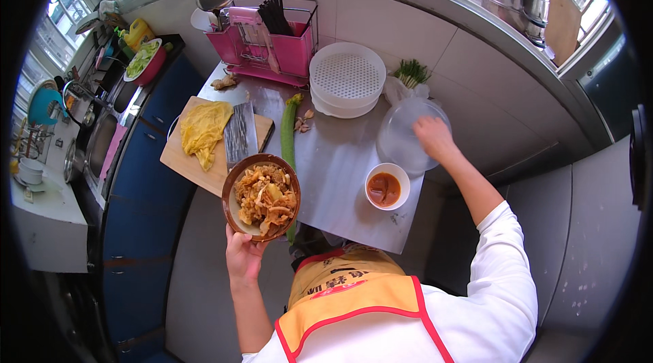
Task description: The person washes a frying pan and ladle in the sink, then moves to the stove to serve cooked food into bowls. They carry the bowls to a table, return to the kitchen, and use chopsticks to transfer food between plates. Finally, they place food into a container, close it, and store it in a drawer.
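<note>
My left hand (pixel 245 253) holds up a brown-rimmed bowl (pixel 227 184) by its near side, thumb at the rim. Chopped food (pixel 268 200), orange-brown with pale pieces, fills it. On the right, my right hand (pixel 433 134) is over a round translucent plastic container (pixel 400 126). Its fingertips point down and are partly hidden, so their grip is unclear. Just below stands a white bowl (pixel 373 204) of reddish-brown sauce (pixel 383 189). Left of my held bowl, a cleaver (pixel 241 133) and a yellow leafy or skin-like sheet (pixel 204 128) lie on a wooden cutting board (pixel 183 172).
A long green gourd (pixel 287 128) and garlic cloves (pixel 303 121) lie mid-table. Behind are white perforated steamer trays (pixel 348 75), a pink utensil rack (pixel 291 52), ginger (pixel 224 81) and bagged green stalks (pixel 410 73). The metal table's (pixel 342 220) near edge faces me; a sink counter (pixel 115 123) runs left.
</note>
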Action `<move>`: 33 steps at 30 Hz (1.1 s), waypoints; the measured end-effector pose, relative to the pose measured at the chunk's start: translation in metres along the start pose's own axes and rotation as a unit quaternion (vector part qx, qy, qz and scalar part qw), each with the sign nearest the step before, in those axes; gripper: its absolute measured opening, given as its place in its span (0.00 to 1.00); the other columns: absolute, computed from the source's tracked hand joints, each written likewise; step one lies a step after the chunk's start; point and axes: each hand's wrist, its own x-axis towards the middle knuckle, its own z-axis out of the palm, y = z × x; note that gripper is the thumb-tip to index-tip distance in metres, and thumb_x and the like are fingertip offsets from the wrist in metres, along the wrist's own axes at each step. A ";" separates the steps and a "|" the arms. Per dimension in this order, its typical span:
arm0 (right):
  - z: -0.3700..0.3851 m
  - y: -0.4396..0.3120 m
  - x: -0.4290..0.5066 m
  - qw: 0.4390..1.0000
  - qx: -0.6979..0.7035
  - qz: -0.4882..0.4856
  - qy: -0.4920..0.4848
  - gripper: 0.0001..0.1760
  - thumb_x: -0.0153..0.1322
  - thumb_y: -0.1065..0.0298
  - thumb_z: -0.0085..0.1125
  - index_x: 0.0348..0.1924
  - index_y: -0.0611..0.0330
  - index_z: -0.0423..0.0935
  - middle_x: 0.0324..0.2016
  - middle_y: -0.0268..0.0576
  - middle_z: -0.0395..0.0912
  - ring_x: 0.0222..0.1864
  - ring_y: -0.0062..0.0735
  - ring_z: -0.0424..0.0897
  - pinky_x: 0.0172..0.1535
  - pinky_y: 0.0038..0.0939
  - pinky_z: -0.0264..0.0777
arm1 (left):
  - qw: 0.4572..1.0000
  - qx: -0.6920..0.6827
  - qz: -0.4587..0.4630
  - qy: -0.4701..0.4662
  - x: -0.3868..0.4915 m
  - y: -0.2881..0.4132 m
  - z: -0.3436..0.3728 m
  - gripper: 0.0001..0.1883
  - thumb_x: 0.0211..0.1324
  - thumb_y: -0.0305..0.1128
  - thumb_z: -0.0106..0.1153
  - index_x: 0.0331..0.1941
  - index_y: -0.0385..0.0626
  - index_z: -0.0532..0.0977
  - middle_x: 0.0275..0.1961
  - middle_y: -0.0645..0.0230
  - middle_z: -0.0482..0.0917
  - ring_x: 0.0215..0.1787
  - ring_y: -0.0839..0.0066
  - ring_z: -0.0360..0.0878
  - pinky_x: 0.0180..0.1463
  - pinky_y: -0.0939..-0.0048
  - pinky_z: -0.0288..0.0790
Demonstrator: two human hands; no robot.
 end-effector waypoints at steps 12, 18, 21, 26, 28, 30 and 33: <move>-0.016 -0.019 0.035 0.979 0.133 -0.064 0.141 0.14 0.60 0.69 0.59 0.40 0.55 0.73 0.38 0.39 0.75 0.42 0.36 0.75 0.44 0.34 0.67 | 0.999 0.009 0.019 0.029 -0.023 -0.025 0.023 0.31 0.46 0.22 0.44 0.60 0.47 0.57 0.57 0.58 0.69 0.53 0.60 0.76 0.46 0.60 0.81; -0.004 -0.034 0.119 0.972 0.129 -0.099 0.169 0.12 0.60 0.68 0.62 0.37 0.52 0.75 0.35 0.36 0.77 0.42 0.35 0.75 0.51 0.40 0.63 | 0.998 0.000 0.035 0.043 -0.031 -0.027 0.021 0.34 0.45 0.22 0.43 0.62 0.48 0.56 0.57 0.59 0.68 0.54 0.60 0.75 0.47 0.59 0.80; -0.001 -0.033 0.136 0.973 0.153 -0.104 0.135 0.07 0.62 0.68 0.61 0.32 0.51 0.76 0.31 0.35 0.78 0.41 0.33 0.76 0.53 0.42 0.62 | 0.997 -0.010 0.038 0.071 -0.035 -0.025 0.022 0.35 0.45 0.22 0.43 0.63 0.48 0.56 0.58 0.59 0.67 0.55 0.60 0.74 0.48 0.58 0.79; -0.061 -0.020 0.102 0.950 0.197 -0.104 0.218 0.05 0.63 0.71 0.60 0.33 0.52 0.77 0.30 0.35 0.78 0.41 0.33 0.76 0.55 0.39 0.61 | 0.997 -0.005 0.061 0.040 -0.035 -0.021 0.019 0.36 0.43 0.23 0.44 0.63 0.49 0.56 0.59 0.60 0.67 0.57 0.59 0.73 0.50 0.57 0.78; -0.101 -0.007 0.068 0.930 0.237 -0.111 0.260 0.06 0.63 0.72 0.61 0.33 0.52 0.77 0.30 0.35 0.79 0.41 0.33 0.77 0.55 0.38 0.61 | 0.997 -0.002 0.055 0.057 -0.032 -0.020 0.016 0.36 0.44 0.23 0.44 0.63 0.49 0.56 0.59 0.60 0.67 0.56 0.59 0.73 0.50 0.57 0.78; -0.138 0.013 0.035 0.929 0.214 -0.076 0.292 0.08 0.62 0.73 0.62 0.34 0.53 0.77 0.33 0.34 0.80 0.42 0.34 0.76 0.55 0.36 0.60 | 0.998 -0.004 0.048 0.049 -0.029 -0.019 0.015 0.35 0.44 0.23 0.43 0.63 0.49 0.56 0.59 0.60 0.67 0.57 0.59 0.72 0.50 0.56 0.78; -0.176 0.065 0.001 0.940 0.092 0.005 0.329 0.08 0.63 0.76 0.58 0.35 0.53 0.76 0.31 0.36 0.79 0.40 0.36 0.76 0.51 0.37 0.61 | 0.998 -0.003 0.043 0.038 -0.024 -0.020 0.016 0.35 0.44 0.23 0.43 0.63 0.49 0.56 0.59 0.60 0.67 0.57 0.60 0.72 0.50 0.57 0.78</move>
